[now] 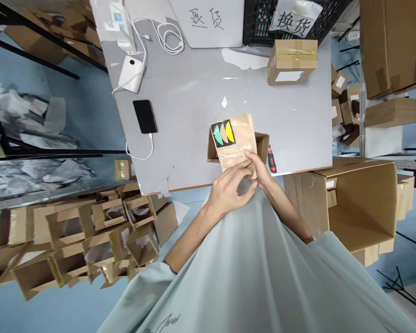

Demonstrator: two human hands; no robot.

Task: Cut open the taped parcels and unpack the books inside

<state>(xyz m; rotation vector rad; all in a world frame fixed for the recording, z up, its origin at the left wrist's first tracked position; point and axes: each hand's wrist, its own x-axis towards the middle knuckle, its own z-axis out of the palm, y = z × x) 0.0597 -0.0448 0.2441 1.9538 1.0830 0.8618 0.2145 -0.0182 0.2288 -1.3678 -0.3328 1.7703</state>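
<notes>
A tan booklet point(236, 134) with green, tan and yellow shapes on a black patch is held over a small open cardboard box point(262, 144) at the table's front edge. My right hand point(260, 171) grips the booklet's lower right corner, with fingers on its front. Beside it, my left hand point(229, 187) rests at the booklet's lower edge with fingers bent and thumb toward my right hand; whether it grips the booklet is hard to see. A red and black cutter point(272, 160) lies just right of the box.
On the grey table point(194, 101) are a black phone point(145, 116) on a cable, a white power bank point(131, 74), a taped carton point(292, 62), a laptop-like silver panel point(210, 23) and a black crate point(260, 23). A large open carton point(360, 203) stands at right; several open boxes lie lower left.
</notes>
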